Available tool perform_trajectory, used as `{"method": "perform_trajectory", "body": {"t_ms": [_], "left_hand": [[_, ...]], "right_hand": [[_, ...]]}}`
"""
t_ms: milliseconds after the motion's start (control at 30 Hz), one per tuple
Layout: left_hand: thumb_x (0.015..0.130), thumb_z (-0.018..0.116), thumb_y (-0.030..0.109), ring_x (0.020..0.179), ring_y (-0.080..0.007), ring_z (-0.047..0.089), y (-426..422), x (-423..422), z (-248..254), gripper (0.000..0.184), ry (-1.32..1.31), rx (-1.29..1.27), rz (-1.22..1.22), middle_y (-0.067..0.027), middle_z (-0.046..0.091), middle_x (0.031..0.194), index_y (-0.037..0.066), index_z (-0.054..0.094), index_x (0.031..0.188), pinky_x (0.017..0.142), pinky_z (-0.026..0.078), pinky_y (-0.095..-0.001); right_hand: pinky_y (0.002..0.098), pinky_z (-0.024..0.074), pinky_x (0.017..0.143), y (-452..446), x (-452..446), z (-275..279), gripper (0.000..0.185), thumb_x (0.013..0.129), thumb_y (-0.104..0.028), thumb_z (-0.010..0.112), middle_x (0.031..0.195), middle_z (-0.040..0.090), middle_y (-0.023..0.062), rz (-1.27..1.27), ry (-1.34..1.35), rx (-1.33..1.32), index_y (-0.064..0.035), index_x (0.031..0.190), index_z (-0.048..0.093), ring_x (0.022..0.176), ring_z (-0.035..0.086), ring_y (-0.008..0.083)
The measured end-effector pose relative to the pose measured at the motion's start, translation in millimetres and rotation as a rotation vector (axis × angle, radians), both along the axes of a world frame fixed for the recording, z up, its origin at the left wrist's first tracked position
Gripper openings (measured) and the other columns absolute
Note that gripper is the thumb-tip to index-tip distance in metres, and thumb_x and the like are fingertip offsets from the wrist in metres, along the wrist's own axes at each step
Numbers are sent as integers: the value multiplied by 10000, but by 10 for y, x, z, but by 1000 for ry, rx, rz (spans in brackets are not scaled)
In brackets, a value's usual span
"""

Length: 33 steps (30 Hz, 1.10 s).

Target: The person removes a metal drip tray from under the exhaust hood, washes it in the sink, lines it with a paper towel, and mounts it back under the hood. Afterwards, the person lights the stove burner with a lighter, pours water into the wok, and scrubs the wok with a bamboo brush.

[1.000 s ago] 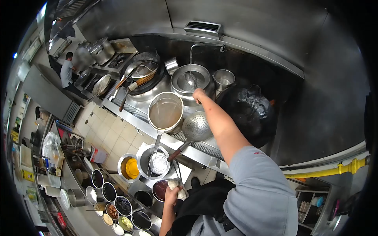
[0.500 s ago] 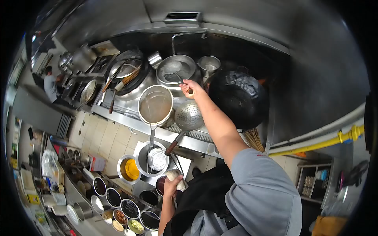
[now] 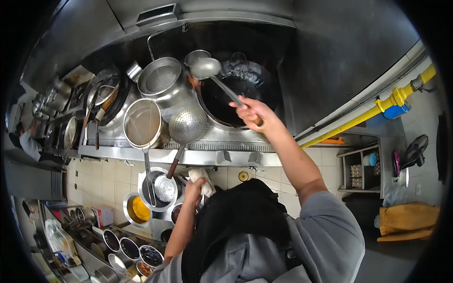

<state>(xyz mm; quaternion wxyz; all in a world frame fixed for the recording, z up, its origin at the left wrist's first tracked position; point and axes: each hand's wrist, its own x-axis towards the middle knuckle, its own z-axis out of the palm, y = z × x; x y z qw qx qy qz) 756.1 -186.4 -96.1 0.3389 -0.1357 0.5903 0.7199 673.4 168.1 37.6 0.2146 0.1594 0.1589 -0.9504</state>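
Observation:
My right hand (image 3: 255, 114) is closed round the handle of a metal ladle (image 3: 205, 69), whose bowl is over the left rim of the black wok (image 3: 236, 101). Flames show at the wok's left edge. In my left hand (image 3: 194, 189) is a folded pale cloth (image 3: 202, 182), low at the front of the stove. A perforated strainer (image 3: 187, 125) with a wooden handle rests on the stove beside a tall pot (image 3: 142, 123) of cloudy liquid. Behind them stands a wide metal basin (image 3: 159, 77) under the faucet.
Below the stove edge (image 3: 179, 154) are a bowl of white stuff (image 3: 164, 188) and a pan of orange liquid (image 3: 141, 208). Several sauce containers (image 3: 130, 248) line the lower left. A yellow pipe (image 3: 363, 112) crosses the right. Another person (image 3: 30, 145) is at far left.
The ladle has moved from the basin rightward to the wok. My left hand with the cloth has come nearer the stove front. The view has turned to the right.

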Motion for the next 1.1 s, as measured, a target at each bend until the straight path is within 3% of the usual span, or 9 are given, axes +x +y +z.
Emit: {"method": "perform_trajectory", "body": {"t_ms": [267, 333, 367, 567, 667, 733, 867, 933, 1100], "left_hand": [[811, 636, 100, 845, -242, 652, 943, 17, -127, 372, -121, 166, 14, -111, 636, 983, -51, 558, 1142, 750, 537, -373], [831, 662, 115, 779, -223, 645, 1192, 79, -18, 297, -124, 227, 20, -88, 633, 916, -17, 578, 1083, 694, 534, -377], [846, 679, 131, 797, -220, 651, 1271, 119, -27, 308, -113, 192, 30, -88, 638, 931, -17, 581, 1098, 700, 536, -376], [851, 710, 123, 822, -213, 663, 1375, 456, -99, 328, -91, 221, 66, -94, 651, 942, -29, 591, 1116, 686, 545, -382], [841, 685, 82, 815, -211, 662, 1215, 485, -28, 284, -73, 192, 75, -94, 656, 944, -25, 602, 1091, 689, 550, -387], [812, 637, 8, 928, -252, 666, 1022, 440, -221, 374, -82, 171, 68, -133, 661, 1045, -56, 569, 1174, 808, 550, -387], [791, 628, 57, 774, -223, 650, 734, 287, 137, 343, -49, 63, 139, -115, 646, 918, -46, 576, 1114, 678, 547, -372], [803, 641, 95, 695, -199, 638, 566, 300, 12, 336, -6, 108, 261, -93, 644, 878, -43, 577, 1102, 617, 531, -346], [815, 686, 155, 690, -179, 616, 42, 311, 33, 323, -44, 41, 361, -74, 633, 854, -13, 593, 1074, 598, 501, -331]], "right_hand": [[234, 350, 323, 680, 318, -567, 299, 1008, -230, 568, 642, 484, 17, -17, -282, 578, 49, 1102, 520, 400, 416, 77], [298, 388, 340, 670, 444, -825, 339, 1006, -243, 565, 621, 513, 51, 25, -63, 1505, 79, 1096, 509, 388, 460, 127], [379, 453, 397, 742, 519, -833, 356, 983, -254, 591, 617, 570, 123, 75, 1, 1713, 83, 1075, 519, 403, 549, 219], [530, 523, 696, 766, 771, -784, 382, 963, -286, 583, 833, 666, 305, -79, 271, 2166, 31, 1174, 551, 772, 660, 485], [550, 495, 777, 495, 509, -594, 372, 961, -298, 589, 859, 655, 316, -69, 275, 2019, -8, 1194, 559, 901, 626, 511], [536, 502, 726, 241, 121, -515, 325, 967, -298, 576, 820, 652, 308, -109, 413, 1999, -34, 1157, 577, 832, 640, 498], [471, 540, 601, -424, -1079, -77, 304, 978, -288, 559, 795, 679, 248, 230, 401, 1837, 0, 1074, 580, 668, 690, 388], [416, 539, 499, -744, -1961, -506, 299, 970, -274, 567, 659, 663, 175, 169, 521, 2008, 18, 993, 625, 480, 642, 287], [425, 540, 522, -1516, -3465, -1018, 345, 958, -247, 576, 735, 695, 187, 619, 365, 2149, 73, 857, 658, 529, 668, 272]]}}
